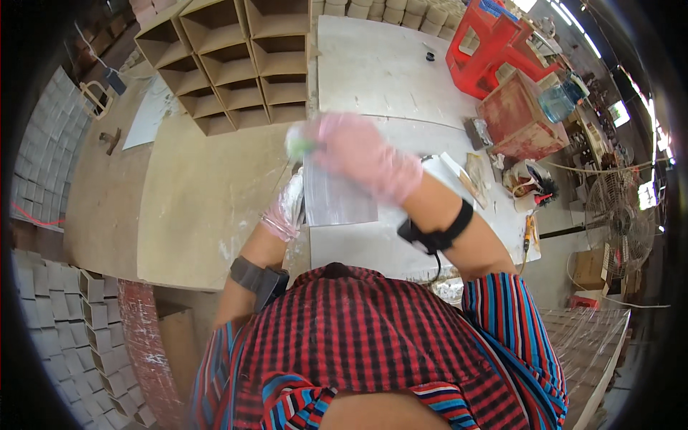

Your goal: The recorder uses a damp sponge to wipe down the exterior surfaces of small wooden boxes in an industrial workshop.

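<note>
My right hand [358, 154], in a pink glove, is closed around a small green-and-white object [301, 142], blurred by motion so its kind cannot be made out. It passes over the top of a flat-faced pale grey box-like piece [337, 204]. At that piece's left edge, my left hand [288, 204] grips it; this glove is pink and smeared with white, and part of the fingers is hidden behind the piece. Both lie above the front middle of the worktable [193, 201].
A cardboard-coloured compartment rack [229, 72] stands at the back left. To the right are a red plastic stool [487, 50], a stained wooden box [519, 115], a blue water bottle [562, 100], a tub with brushes [529, 183] and a fan [620, 208]. Grey boxes [54, 143] are stacked left.
</note>
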Demonstrator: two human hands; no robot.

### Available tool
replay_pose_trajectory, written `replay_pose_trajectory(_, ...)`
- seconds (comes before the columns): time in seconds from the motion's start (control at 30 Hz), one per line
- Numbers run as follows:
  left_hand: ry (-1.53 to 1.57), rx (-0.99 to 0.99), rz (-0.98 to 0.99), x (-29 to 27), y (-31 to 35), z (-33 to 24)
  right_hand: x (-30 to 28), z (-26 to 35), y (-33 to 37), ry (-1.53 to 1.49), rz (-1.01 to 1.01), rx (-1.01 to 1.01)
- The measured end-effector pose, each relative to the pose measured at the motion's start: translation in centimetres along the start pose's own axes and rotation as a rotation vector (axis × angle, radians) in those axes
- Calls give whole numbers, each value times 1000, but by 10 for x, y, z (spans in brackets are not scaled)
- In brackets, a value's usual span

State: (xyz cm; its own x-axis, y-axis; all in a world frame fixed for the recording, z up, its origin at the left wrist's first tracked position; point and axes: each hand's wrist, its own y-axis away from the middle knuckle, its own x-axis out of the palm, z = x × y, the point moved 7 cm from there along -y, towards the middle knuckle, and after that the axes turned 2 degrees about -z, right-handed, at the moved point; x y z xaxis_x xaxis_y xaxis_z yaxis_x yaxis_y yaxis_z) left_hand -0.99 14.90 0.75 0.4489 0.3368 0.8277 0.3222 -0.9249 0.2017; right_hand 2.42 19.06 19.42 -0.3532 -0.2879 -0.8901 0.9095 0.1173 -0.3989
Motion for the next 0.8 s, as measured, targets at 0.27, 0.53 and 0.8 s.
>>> replay_pose_trajectory(0.27, 172, 197, -75, 40, 22, -44, -48, -45, 25, 42, -414, 360)
replay_pose_trajectory(0.53, 69, 361, 87, 26, -14, -50, 5, 7, 28, 91, -168, 348)
replay_pose_trajectory(0.8, 152, 434, -110, 25, 6, -66, -25, 3, 27, -78, -458, 318)
